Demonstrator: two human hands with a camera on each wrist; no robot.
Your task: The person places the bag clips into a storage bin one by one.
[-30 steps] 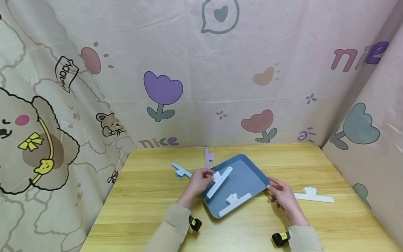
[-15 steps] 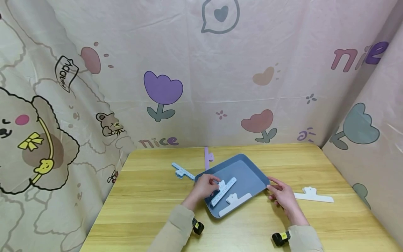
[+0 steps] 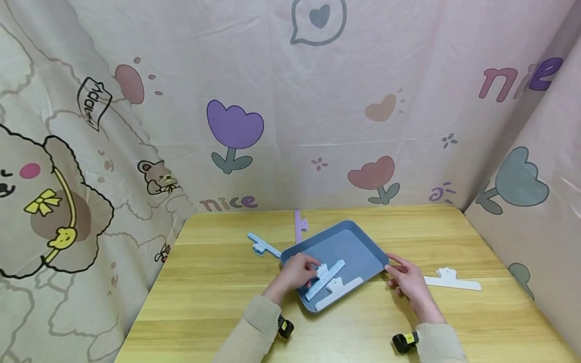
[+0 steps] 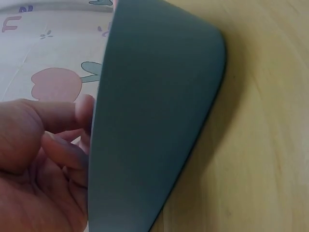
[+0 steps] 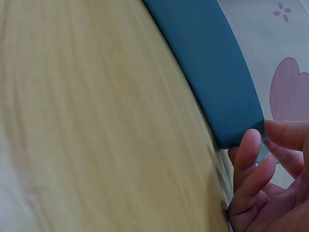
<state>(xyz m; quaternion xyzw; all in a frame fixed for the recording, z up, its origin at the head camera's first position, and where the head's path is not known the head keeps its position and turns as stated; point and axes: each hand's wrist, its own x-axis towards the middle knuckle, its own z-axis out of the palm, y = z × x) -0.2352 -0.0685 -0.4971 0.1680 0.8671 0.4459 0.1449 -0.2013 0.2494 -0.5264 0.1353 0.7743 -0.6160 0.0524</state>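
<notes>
Here, low in the middle, a white clip (image 3: 339, 294) lies in the gray tray (image 3: 356, 243); by it my left hand (image 3: 295, 273) pinches a blue clip (image 3: 326, 280), my right hand (image 3: 408, 283) pinches the tray's right corner, and a purple clip (image 3: 297, 227) lies behind

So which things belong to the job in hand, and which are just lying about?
Likely the job: left hand, pale-blue clip it holds, right hand, tray, white clip inside.

Seemingly lying about: purple clip, blue clip beside tray, white clip at right.
</notes>
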